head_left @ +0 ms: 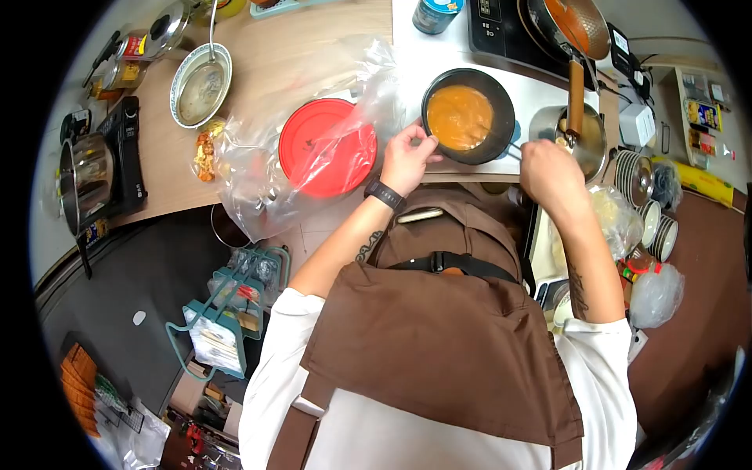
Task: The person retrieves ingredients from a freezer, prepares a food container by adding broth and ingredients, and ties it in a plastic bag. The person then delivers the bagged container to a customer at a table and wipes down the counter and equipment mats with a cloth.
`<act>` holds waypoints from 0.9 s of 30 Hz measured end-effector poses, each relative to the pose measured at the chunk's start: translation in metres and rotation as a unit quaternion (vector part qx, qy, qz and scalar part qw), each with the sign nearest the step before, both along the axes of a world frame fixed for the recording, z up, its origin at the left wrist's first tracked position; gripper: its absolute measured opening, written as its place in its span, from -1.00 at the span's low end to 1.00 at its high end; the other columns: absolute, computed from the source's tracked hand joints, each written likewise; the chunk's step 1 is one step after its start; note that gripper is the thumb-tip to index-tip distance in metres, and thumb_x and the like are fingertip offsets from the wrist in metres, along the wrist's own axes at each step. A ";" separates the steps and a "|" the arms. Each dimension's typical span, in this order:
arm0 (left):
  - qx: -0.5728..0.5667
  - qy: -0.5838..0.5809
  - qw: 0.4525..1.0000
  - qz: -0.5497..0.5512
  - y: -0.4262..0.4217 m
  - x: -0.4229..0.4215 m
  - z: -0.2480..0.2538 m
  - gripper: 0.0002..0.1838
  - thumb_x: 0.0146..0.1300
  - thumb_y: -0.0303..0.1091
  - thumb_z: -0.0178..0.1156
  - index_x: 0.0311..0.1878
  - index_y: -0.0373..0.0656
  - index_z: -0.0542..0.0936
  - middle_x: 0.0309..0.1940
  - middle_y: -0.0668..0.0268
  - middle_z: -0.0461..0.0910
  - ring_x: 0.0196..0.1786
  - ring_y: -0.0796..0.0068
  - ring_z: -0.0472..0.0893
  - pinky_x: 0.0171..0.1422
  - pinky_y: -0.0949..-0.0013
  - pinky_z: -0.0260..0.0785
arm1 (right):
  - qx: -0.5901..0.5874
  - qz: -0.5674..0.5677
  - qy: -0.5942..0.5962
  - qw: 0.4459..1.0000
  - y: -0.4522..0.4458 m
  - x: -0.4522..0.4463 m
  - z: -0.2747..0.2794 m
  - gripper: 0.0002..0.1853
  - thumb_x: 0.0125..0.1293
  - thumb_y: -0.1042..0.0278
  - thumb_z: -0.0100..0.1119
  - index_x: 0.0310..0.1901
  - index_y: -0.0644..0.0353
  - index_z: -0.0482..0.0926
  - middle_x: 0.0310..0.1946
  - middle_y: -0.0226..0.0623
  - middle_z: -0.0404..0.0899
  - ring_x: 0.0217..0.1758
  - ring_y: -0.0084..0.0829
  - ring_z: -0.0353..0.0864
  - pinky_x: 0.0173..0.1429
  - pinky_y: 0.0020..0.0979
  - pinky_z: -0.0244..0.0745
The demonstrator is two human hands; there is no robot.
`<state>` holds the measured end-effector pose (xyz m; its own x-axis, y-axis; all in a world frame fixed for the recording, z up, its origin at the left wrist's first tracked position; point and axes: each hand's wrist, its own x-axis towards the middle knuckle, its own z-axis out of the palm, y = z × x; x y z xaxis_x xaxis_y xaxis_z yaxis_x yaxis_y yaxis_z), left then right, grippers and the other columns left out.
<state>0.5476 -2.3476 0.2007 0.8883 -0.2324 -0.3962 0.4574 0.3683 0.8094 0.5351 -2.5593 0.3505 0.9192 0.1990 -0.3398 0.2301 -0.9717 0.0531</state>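
A black bowl [507, 102] of thick orange-brown sauce [460, 117] stands on the white counter near its front edge. My left hand [409, 157] pinches the bowl's left rim between thumb and fingers. In my right hand [551, 174], closed in a fist, is the handle of a utensil [511, 147] that looks like a spoon. Its far end dips into the sauce, so its shape is hidden. Left of the bowl, a round red lid [313, 149] lies partly under a clear plastic bag [258, 176].
A pan with a wooden handle [576, 98] rests on a black induction cooker [501, 35]; the handle reaches over a steel pot [546, 121] right of the bowl. A blue can [436, 14] stands behind. A patterned bowl [177, 94] sits at left. Stacked dishes [629, 176] are at right.
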 end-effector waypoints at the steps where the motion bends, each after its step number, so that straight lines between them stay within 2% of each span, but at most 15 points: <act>1: -0.002 -0.002 1.000 -0.006 -0.001 0.001 -0.003 -0.85 0.36 -0.49 0.16 -0.36 -0.19 0.43 -0.29 0.38 0.52 -0.25 0.58 0.61 -0.16 0.39 0.66 | -0.020 -0.014 0.035 0.999 0.000 -0.003 0.002 -0.85 0.17 0.48 0.01 -0.45 0.28 0.58 -0.42 -0.03 0.65 -0.26 -0.04 0.68 -0.08 -0.09 0.58; 3: -0.005 -0.006 1.000 -0.019 -0.002 0.005 -0.006 -0.85 0.36 -0.49 0.15 -0.36 -0.19 0.43 -0.28 0.36 0.53 -0.25 0.57 0.61 -0.15 0.39 0.66 | 0.043 0.007 -0.067 0.997 -0.009 0.017 -0.014 -0.82 0.17 0.50 -0.01 -0.42 0.30 0.62 -0.44 0.00 0.65 -0.29 -0.01 0.68 -0.09 -0.08 0.58; 7: 0.005 0.002 1.000 -0.026 -0.010 0.003 -0.014 -0.83 0.38 -0.47 0.15 -0.37 -0.20 0.43 -0.23 0.33 0.54 -0.23 0.54 0.63 -0.15 0.38 0.66 | -0.002 -0.027 0.007 1.000 -0.015 -0.007 -0.007 -0.82 0.19 0.50 -0.02 -0.39 0.32 0.62 -0.44 0.02 0.64 -0.30 -0.01 0.68 -0.10 -0.07 0.57; 8: -0.013 -0.011 1.000 -0.025 -0.011 0.007 -0.016 -0.85 0.38 -0.45 0.16 -0.35 -0.21 0.45 -0.23 0.33 0.54 -0.23 0.52 0.63 -0.13 0.37 0.66 | 0.030 -0.011 -0.030 0.999 -0.011 -0.006 -0.014 -0.82 0.21 0.49 -0.02 -0.41 0.32 0.60 -0.47 0.02 0.63 -0.31 -0.02 0.69 -0.12 -0.09 0.58; 11: -0.003 0.015 1.000 -0.023 0.000 0.015 -0.019 -0.81 0.37 -0.42 0.19 -0.34 -0.30 0.46 0.41 -0.03 0.28 -0.08 0.41 0.65 -0.15 0.37 0.66 | 0.068 -0.006 -0.103 0.992 -0.002 0.017 -0.036 -0.80 0.26 0.47 -0.04 -0.43 0.30 0.57 -0.48 0.00 0.63 -0.34 -0.03 0.69 -0.14 -0.11 0.60; 12: -0.031 -0.010 0.999 -0.017 -0.013 0.023 -0.022 -0.81 0.38 -0.38 0.21 -0.28 -0.31 0.49 0.31 0.00 0.37 -0.12 0.39 0.67 -0.12 0.37 0.66 | 0.058 -0.016 -0.121 0.991 -0.015 0.014 -0.024 -0.76 0.32 0.45 -0.08 -0.45 0.29 0.54 -0.49 -0.02 0.62 -0.38 -0.01 0.68 -0.15 -0.11 0.61; 13: -0.038 -0.002 0.999 -0.031 -0.022 0.026 -0.016 -0.80 0.41 -0.34 0.20 -0.17 -0.32 0.52 0.17 0.05 0.47 -0.18 0.36 0.70 -0.10 0.39 0.65 | 0.060 -0.049 -0.115 0.990 -0.026 0.007 -0.013 -0.78 0.35 0.39 -0.02 -0.37 0.33 0.56 -0.45 -0.01 0.62 -0.36 -0.01 0.67 -0.13 -0.08 0.61; 15: 0.016 0.035 0.997 -0.068 -0.006 0.027 -0.003 -0.76 0.41 -0.32 0.20 -0.03 -0.31 0.52 0.03 0.13 0.56 -0.24 0.35 0.72 -0.14 0.41 0.64 | 0.100 -0.084 -0.110 0.985 -0.020 -0.004 0.013 -0.79 0.33 0.35 0.06 -0.25 0.35 0.56 -0.39 0.03 0.62 -0.30 -0.01 0.68 -0.10 -0.04 0.60; 16: 0.052 0.017 0.994 -0.095 0.003 0.020 0.005 -0.72 0.41 -0.32 0.19 0.04 -0.32 0.50 -0.02 0.17 0.58 -0.25 0.38 0.71 -0.18 0.44 0.63 | 0.097 -0.105 -0.104 0.984 -0.021 -0.007 0.015 -0.73 0.32 0.31 0.13 -0.11 0.38 0.54 -0.29 0.06 0.62 -0.19 -0.01 0.67 -0.04 -0.06 0.58; 17: 0.092 0.001 0.988 -0.124 0.012 0.011 0.016 -0.68 0.42 -0.32 0.19 0.11 -0.32 0.48 -0.07 0.20 0.60 -0.26 0.41 0.71 -0.22 0.47 0.61 | 0.140 -0.129 -0.115 0.975 -0.025 -0.004 0.012 -0.71 0.32 0.29 0.13 -0.09 0.38 0.54 -0.27 0.06 0.63 -0.16 0.00 0.67 -0.01 -0.07 0.57; 19: 0.198 -0.036 0.958 -0.205 0.009 0.006 0.041 -0.67 0.40 -0.31 0.21 0.11 -0.31 0.50 -0.10 0.24 0.61 -0.33 0.52 0.69 -0.38 0.55 0.52 | 0.225 -0.175 -0.139 0.948 -0.043 0.012 0.007 -0.68 0.34 0.25 0.13 -0.05 0.37 0.55 -0.22 0.06 0.64 -0.09 0.03 0.65 0.03 -0.08 0.54; 20: 0.219 -0.030 0.944 -0.243 0.001 0.005 0.054 -0.66 0.37 -0.29 0.24 0.10 -0.28 0.53 -0.15 0.29 0.65 -0.33 0.62 0.67 -0.41 0.56 0.46 | 0.273 -0.227 -0.106 0.929 -0.051 0.023 0.006 -0.61 0.36 0.18 0.13 0.01 0.37 0.53 -0.12 0.07 0.64 -0.01 0.07 0.62 0.09 -0.09 0.51; 21: 0.209 -0.015 0.940 -0.269 -0.011 0.004 0.072 -0.70 0.35 -0.31 0.25 0.06 -0.27 0.57 -0.23 0.32 0.65 -0.40 0.67 0.62 -0.39 0.57 0.43 | 0.336 -0.298 -0.069 0.891 -0.061 0.033 -0.009 -0.59 0.39 0.14 0.10 0.03 0.36 0.53 -0.10 0.13 0.64 0.01 0.10 0.61 0.11 -0.06 0.49; 24: 0.211 -0.109 0.918 -0.319 -0.029 -0.002 0.069 -0.77 0.31 -0.31 0.29 -0.10 -0.27 0.64 -0.47 0.42 0.62 -0.44 0.77 0.54 -0.33 0.52 0.41 | 0.342 -0.320 -0.074 0.880 -0.060 0.036 -0.019 -0.62 0.40 0.16 0.08 0.00 0.36 0.54 -0.17 0.17 0.64 -0.01 0.13 0.61 0.11 -0.03 0.48; 27: 0.249 -0.184 0.875 -0.371 -0.100 0.010 0.089 -0.70 0.30 -0.23 0.29 -0.10 -0.29 0.63 -0.41 0.27 0.68 -0.45 0.59 0.57 -0.27 0.46 0.46 | 0.294 -0.279 -0.084 0.910 -0.107 0.027 -0.003 -0.63 0.38 0.21 0.11 0.04 0.36 0.54 -0.12 0.17 0.62 0.00 0.12 0.61 0.11 -0.05 0.50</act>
<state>0.5574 -2.4479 0.2894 0.6540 -0.6799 -0.3316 0.0956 -0.3605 0.9278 0.5617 -2.6668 0.3480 0.9622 -0.2128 -0.1699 -0.2711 -0.8068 -0.5249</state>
